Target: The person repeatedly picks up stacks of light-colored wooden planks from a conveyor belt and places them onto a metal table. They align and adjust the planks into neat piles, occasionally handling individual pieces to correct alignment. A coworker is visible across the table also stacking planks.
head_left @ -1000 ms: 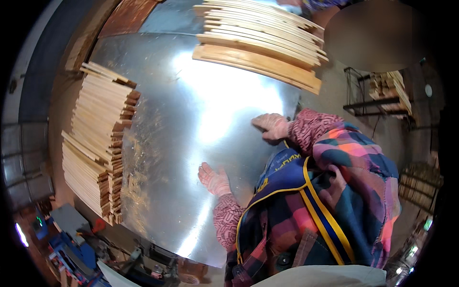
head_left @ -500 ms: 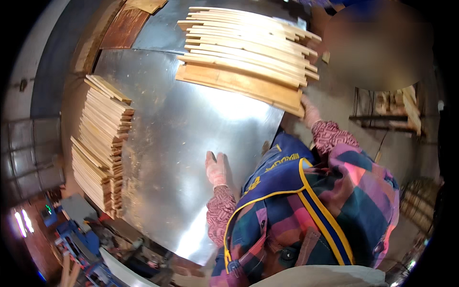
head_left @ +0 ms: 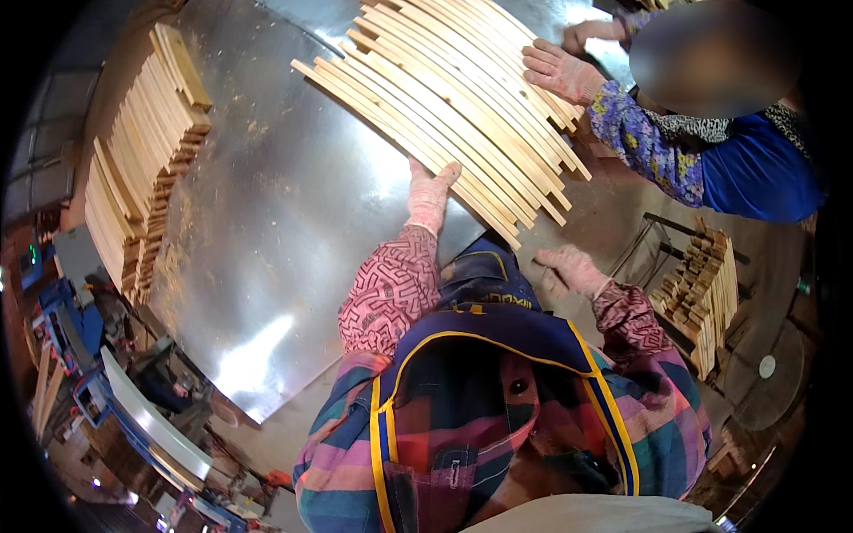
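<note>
Pale wooden strips (head_left: 444, 98) lie side by side in a slanted row on the metal-topped table (head_left: 267, 222). My left hand (head_left: 428, 197), in a pinkish glove, is closed at the near edge of this row. Its thumb rests on the nearest strip, while the fingers are partly hidden against its side. My right hand (head_left: 573, 269), also gloved, is off the table's corner, just beyond the right ends of the strips. Nothing shows in it, and its thumb and fingers are apart. A co-worker's gloved hand (head_left: 562, 71) lies on the far right part of the row.
Another stack of wooden strips (head_left: 147, 160) stands along the table's left side, with sawdust beside it. The co-worker (head_left: 755, 169) stands at the far right. A rack with wood pieces (head_left: 702, 284) is on the right. Blue machinery (head_left: 67, 329) sits at the lower left.
The view has shifted. My left hand has gone from above the bare metal to the near strip. My right hand has left the board's end. A co-worker's hand now lies on the strips.
</note>
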A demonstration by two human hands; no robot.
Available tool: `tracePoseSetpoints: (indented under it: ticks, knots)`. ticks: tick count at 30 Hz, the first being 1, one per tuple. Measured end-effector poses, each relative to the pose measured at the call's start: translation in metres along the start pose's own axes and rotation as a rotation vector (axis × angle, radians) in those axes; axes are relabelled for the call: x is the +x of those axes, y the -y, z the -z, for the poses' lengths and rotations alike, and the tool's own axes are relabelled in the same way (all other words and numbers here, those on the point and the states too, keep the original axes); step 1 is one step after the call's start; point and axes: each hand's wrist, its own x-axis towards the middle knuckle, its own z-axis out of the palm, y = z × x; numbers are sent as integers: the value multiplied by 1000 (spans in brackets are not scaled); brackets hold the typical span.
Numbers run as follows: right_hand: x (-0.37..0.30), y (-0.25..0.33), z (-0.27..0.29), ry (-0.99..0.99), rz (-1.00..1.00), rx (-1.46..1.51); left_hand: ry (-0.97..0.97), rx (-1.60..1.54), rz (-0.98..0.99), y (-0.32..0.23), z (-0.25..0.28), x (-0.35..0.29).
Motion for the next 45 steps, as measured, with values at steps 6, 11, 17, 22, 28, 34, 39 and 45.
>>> tracePoseSetpoints:
  ticks: [6, 11, 17, 22, 28, 34, 39, 45]
  knots:
    - [11, 44, 0, -117, 362, 299, 109, -474, 250, 11, 42, -7]
    - [17, 94, -71, -354, 586, -570, 53, -376, 254, 10, 71, -25]
    - [21, 126, -171, -437, 425, -1015, 60, -591, 156, 1, 137, -53]
    - [64, 97, -200, -271, 352, -213, 190, -693, 78, 1, 210, -80]
    - [44, 96, -250, -624, 578, -633, 211, -670, 106, 2, 269, -89]
    - [32, 112, -344, -185, 422, -686, 2, -43, 21, 20, 278, -75]
    - [86, 76, -290, 177, 643, -1, 121, -422, 56, 32, 320, -65]
    - [99, 85, -251, -47, 225, 446, 104, -713, 49, 55, 331, -80]
